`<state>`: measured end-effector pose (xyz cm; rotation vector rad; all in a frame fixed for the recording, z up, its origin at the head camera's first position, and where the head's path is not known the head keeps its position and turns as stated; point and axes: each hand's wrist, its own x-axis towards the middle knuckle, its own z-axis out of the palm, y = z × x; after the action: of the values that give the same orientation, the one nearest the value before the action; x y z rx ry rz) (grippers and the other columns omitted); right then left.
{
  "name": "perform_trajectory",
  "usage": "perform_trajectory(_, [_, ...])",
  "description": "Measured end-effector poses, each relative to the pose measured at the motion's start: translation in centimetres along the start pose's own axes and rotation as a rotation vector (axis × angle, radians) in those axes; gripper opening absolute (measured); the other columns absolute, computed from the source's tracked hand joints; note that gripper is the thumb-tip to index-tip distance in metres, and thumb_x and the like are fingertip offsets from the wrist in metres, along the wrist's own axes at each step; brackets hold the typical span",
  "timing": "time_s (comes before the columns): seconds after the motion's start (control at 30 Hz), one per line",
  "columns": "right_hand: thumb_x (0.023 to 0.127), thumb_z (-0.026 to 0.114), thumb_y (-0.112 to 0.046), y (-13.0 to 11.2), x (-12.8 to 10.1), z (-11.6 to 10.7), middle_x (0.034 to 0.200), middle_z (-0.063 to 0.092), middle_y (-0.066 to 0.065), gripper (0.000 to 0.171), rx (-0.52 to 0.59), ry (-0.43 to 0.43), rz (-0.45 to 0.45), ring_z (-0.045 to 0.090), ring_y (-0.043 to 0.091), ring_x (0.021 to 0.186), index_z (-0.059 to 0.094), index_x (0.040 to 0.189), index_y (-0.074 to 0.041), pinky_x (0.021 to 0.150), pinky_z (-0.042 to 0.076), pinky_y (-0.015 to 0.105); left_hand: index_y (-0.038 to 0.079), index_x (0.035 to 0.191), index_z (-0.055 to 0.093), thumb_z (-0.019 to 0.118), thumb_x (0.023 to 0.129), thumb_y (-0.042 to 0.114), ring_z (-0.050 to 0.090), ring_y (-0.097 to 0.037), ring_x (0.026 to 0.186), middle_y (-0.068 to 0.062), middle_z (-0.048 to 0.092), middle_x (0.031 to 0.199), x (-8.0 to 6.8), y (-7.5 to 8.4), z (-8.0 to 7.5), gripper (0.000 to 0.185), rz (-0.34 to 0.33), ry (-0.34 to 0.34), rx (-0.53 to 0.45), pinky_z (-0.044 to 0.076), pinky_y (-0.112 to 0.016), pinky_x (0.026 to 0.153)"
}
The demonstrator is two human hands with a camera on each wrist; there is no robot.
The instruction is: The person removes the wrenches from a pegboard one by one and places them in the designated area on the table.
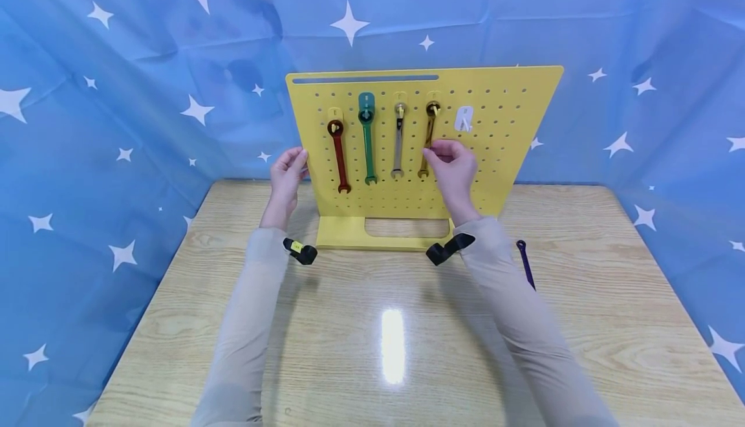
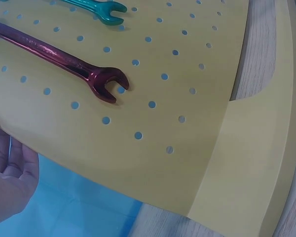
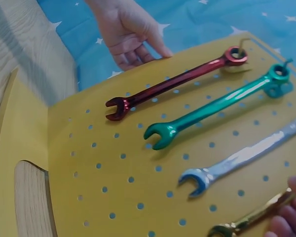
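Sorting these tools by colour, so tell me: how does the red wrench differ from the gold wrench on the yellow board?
The red wrench hangs untouched at the far left; the gold wrench hangs fourth along, its shaft pinched by the right hand. Red hangs lower than gold. Both hang from hooks by their ring ends, open jaws down.

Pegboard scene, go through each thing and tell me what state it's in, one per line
Pegboard: upright on its base, left edge touched by the left hand.
Red wrench: hanging on its hook.
Green wrench: hanging.
Silver wrench: hanging.
Gold wrench: on its hook, shaft pinched by the right hand.
White hook: empty.
Purple wrench: lying on the table.
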<state>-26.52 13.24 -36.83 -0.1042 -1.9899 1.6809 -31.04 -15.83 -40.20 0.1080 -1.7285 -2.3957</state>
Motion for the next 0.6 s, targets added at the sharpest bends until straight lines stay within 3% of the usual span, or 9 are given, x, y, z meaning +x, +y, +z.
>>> perform_trajectory(0.23, [0.077,0.077,-0.008,0.0,-0.3,1.2,0.085,0.066,0.014,0.021,-0.071,0.099,-0.035,0.057,0.007,0.069,0.066,0.091,0.002,0.063,0.047,0.015,0.019,0.078,0.066,0.062,0.091,0.01,0.062,-0.008,0.069,0.004,0.064,0.073,0.0,-0.1,0.0,0.016,0.003,0.006,-0.011,0.051,-0.022,0.065])
perform_trajectory(0.6, [0.077,0.076,-0.009,-0.1,-0.1,1.9,0.078,0.066,0.01,0.015,-0.153,0.178,-0.021,0.057,0.009,0.065,0.067,0.085,-0.001,0.06,0.045,0.016,0.019,0.08,0.065,0.063,0.09,0.012,0.062,-0.009,0.07,0.005,0.064,0.075,0.1,-0.1,0.0,0.012,-0.002,0.011,-0.006,0.05,-0.023,0.066])
